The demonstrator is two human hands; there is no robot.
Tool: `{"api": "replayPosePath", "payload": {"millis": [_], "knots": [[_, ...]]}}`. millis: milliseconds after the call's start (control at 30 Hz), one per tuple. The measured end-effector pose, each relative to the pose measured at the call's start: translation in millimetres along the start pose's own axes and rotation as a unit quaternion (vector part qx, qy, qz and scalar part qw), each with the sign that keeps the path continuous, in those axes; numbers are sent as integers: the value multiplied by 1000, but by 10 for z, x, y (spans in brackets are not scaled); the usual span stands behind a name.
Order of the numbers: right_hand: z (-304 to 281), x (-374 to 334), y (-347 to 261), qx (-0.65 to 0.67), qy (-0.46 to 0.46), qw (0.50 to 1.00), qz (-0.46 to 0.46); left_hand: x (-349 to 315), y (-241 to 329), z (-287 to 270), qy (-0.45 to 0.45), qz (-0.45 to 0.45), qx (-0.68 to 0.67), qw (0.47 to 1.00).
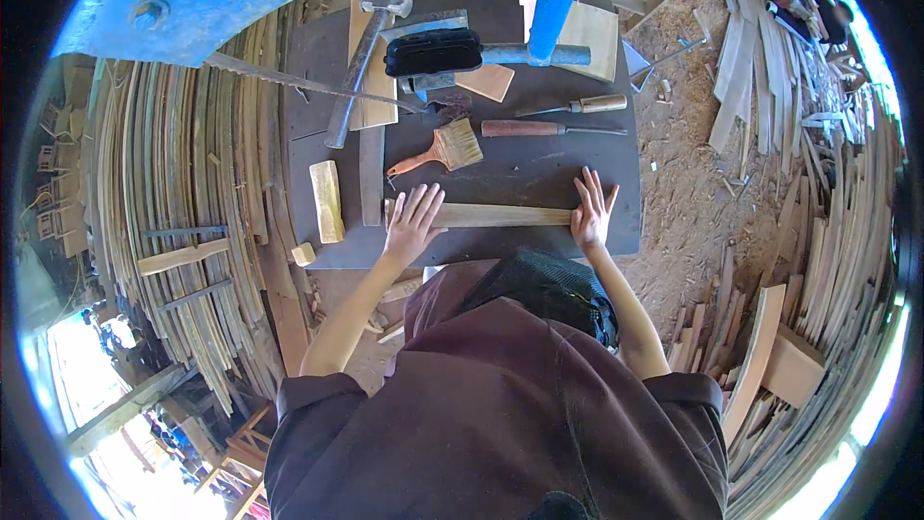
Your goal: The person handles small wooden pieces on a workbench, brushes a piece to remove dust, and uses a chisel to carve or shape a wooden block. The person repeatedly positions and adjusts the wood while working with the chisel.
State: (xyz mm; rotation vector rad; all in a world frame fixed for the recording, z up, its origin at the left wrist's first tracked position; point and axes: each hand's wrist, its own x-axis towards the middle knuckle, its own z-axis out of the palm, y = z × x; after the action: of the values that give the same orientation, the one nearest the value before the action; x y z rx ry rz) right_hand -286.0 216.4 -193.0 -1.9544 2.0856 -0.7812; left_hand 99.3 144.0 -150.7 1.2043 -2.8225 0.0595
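A narrow wooden strip (505, 216) lies crosswise near the front edge of the dark worktable (539, 173). My left hand (414, 221) rests flat at its left end, fingers stretched out. At the other end, my right hand (591, 214) touches the strip with its fingers spread. Just beyond my left hand is a wide paintbrush (455, 146) with a reddish handle. Farther back lie a chisel with a reddish-brown handle (525, 128) and another tool with a pale wooden handle (599, 104). A flat grey bar (372, 178) runs lengthwise beside my left hand.
A hammer (361, 67) lies on a pale board (377, 114) at the back left. Two wood blocks, one long (327, 200) and one small (303, 254), sit at the left edge. Blue metalwork (558, 0) overhangs the far side. Stacked planks (183, 154) stand left; more timber (828, 260) lies right.
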Motion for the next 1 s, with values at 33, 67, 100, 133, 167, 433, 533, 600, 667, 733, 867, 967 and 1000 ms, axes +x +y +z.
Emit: {"api": "replayPosePath", "payload": {"millis": [33,67,100,133,167,433,533,600,667,733,867,967,1000], "knots": [[26,-6,21,-16,8,1000,-1,52,-37,10,5,9,-2,1000],[50,-6,45,-31,16,999,-1,125,-83,27,6,10,-8,1000],[60,58,41,-35,21,999,22,205,-116,45,6,6,-13,1000],[74,133,12,-38,26,998,48,288,-143,36,6,4,-19,1000],[78,201,-13,-41,32,996,74,393,-146,35,5,-16,-20,1000],[47,264,46,-21,37,996,76,1136,564,143,31,-6,-118,993],[51,290,65,-26,28,996,77,1423,1066,218,41,42,-185,981],[104,278,77,-15,29,997,74,1488,1188,156,9,93,-219,971],[109,291,61,-7,34,997,74,1469,1055,43,-30,127,-171,977],[97,274,47,-11,38,996,79,1345,767,30,-20,117,-138,983],[57,225,58,-38,28,995,90,984,115,69,20,5,-228,973],[51,253,14,-35,28,995,84,915,16,74,10,-40,-171,984],[52,264,4,-38,28,996,81,923,84,117,-6,-47,-122,991]]}}
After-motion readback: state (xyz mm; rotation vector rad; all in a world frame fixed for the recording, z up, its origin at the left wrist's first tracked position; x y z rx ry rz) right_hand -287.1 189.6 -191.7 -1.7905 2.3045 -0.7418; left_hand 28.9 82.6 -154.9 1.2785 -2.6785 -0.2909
